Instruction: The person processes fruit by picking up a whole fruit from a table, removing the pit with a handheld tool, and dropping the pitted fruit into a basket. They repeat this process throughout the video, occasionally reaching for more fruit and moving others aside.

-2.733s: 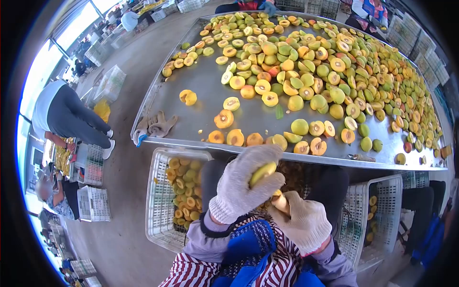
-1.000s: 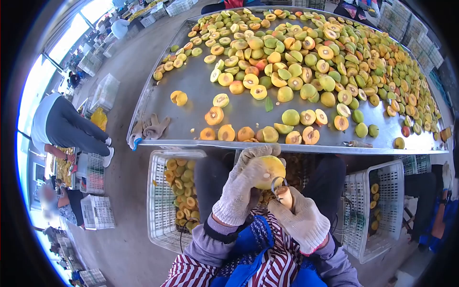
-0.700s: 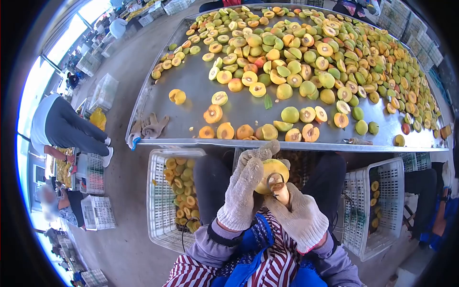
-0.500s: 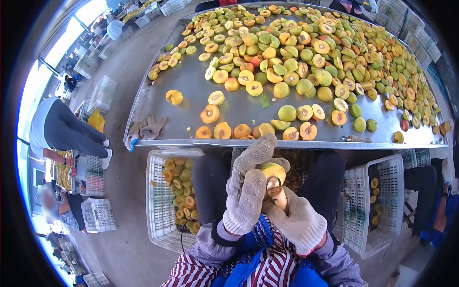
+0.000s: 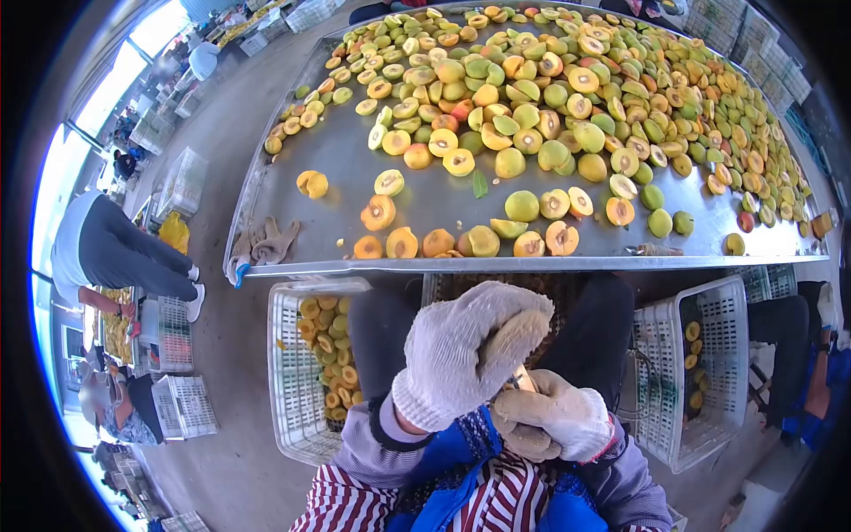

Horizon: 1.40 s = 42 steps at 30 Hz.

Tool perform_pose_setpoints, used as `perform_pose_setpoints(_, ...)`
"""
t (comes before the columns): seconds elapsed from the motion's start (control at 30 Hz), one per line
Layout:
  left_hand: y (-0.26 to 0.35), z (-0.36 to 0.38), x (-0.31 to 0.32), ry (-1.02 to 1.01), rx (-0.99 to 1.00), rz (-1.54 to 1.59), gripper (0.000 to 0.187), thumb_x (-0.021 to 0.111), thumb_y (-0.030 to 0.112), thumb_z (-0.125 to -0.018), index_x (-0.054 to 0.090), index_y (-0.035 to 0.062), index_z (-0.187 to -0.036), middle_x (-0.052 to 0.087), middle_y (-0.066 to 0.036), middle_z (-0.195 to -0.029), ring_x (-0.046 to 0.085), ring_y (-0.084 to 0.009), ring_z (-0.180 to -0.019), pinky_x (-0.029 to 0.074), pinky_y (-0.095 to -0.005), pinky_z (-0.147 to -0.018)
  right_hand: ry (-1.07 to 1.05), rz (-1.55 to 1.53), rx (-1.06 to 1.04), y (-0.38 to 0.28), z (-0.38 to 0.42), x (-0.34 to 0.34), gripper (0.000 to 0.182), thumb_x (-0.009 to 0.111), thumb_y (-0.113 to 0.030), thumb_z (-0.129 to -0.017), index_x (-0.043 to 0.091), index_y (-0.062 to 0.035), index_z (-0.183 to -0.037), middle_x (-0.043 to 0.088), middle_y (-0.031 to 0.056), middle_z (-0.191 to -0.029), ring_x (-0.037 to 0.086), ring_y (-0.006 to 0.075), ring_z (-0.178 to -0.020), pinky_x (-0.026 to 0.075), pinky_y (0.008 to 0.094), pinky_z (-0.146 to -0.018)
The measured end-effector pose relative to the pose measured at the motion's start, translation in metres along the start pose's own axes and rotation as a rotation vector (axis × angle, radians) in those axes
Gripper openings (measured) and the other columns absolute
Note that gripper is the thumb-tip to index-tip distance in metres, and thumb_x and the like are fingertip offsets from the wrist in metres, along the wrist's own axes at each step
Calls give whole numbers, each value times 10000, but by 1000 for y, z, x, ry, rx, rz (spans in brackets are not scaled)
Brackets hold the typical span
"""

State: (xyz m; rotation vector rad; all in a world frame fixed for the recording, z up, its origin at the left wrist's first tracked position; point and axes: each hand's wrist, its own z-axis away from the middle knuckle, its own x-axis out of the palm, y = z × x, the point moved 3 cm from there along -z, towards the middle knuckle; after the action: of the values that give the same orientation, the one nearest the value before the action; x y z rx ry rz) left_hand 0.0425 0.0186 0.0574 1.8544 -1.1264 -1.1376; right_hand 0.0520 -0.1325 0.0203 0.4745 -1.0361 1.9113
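Note:
My left hand [image 5: 474, 350], in a knitted work glove, is turned back-up with its fingers curled. The halved peach it held a moment ago is now hidden beneath those fingers. Just below and to the right, my right hand [image 5: 557, 418], gloved too, grips a small wooden-handled pitting tool [image 5: 525, 381]. Only a short part of the tool shows; its end runs under my left hand. Ahead on the metal table [image 5: 346, 208] lie cut peaches [image 5: 479, 241] along the near edge and a large heap of peach halves [image 5: 567, 97] behind.
White crates of peach halves stand beside my left knee [image 5: 292, 426] and right knee [image 5: 660, 417]. Gloves [image 5: 270, 241] lie on the table's left corner, and another tool [image 5: 654, 250] at its front edge. A bending person [image 5: 124, 244] is on the left, with other people nearby.
My left hand has rolled over and come down, covering the peach and most of the tool. The right hand has turned and dropped slightly. The view has shifted a little.

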Motion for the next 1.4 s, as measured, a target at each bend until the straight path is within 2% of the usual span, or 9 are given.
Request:
perform_pose_setpoints(0.1,-2,-5,3,-61,-175,15,173,715,177,-874,695,73,-1011,721,-90,-973,709,-267,-721,554,-320,-637,-11,-79,9,1,0,-2,247,638,-255,-940,564,-66,-799,468,-1,-518,371,73,-368,259,238,-342)
perform_pose_setpoints(0.33,15,-11,13,108,107,-419,158,716,204,-869,691,94,-979,717,-60,-925,700,-259,-724,548,-343,-627,-103,-225,-95,6,-1,-11,267,609,-259,-971,554,-61,-802,446,-5,-516,371,82,-363,268,239,-331)
perform_pose_setpoints(0.5,-14,-11,16,-145,-378,139,194,619,148,-961,688,-19,-1032,723,-133,-950,702,-212,-829,551,-320,-735,-283,-406,-89,11,-6,-13,282,577,-266,-985,539,-61,-795,427,-14,-514,368,86,-359,285,238,-326)
perform_pose_setpoints(0.77,-5,-14,16,-12,128,104,240,626,197,-967,688,-25,-1035,728,-151,-951,710,-226,-854,552,-325,-764,-555,-591,-173,20,-9,-15,262,532,-250,-1004,532,-55,-828,404,-22,-484,339,83,-330,290,236,-308)
perform_pose_setpoints(0.87,-13,-23,19,-393,-416,-101,189,663,171,-927,684,4,-1014,732,-130,-949,717,-219,-839,558,-336,-719,-446,-641,-124,21,-11,-10,303,512,-274,-1018,526,-45,-822,377,-25,-448,324,83,-301,279,235,-285)
perform_pose_setpoints(1.07,-10,-14,21,-13,370,-80,207,619,191,-950,678,-4,-992,716,-148,-932,707,-279,-813,567,-333,-716,-745,-755,-203,24,-16,-11,347,468,-275,-1038,507,-38,-787,345,-31,-399,303,77,-260,282,249,-258)
perform_pose_setpoints(1.1,-9,-13,21,-10,370,-78,207,619,191,-950,678,-4,-992,716,-148,-932,707,-279,-813,567,-333,-716,-743,-754,-202,24,-15,-10,347,468,-275,-1038,507,-38,-787,345,-31,-399,303,77,-260,282,249,-258)
perform_pose_setpoints(1.2,-16,-16,23,-196,-336,279,196,591,146,-965,682,-22,-1008,714,-152,-945,694,-240,-804,560,-317,-737,-712,-847,-162,26,-13,-8,354,468,-275,-1038,506,-39,-777,360,-30,-402,303,76,-256,288,253,-256)
perform_pose_setpoints(1.4,-17,-14,26,-90,-8,6,181,665,187,-927,690,30,-1014,717,-131,-947,703,-271,-801,555,-339,-701,-679,-783,-158,24,-14,-11,354,467,-288,-1037,512,-52,-777,374,-34,-406,303,75,-254,273,244,-256)
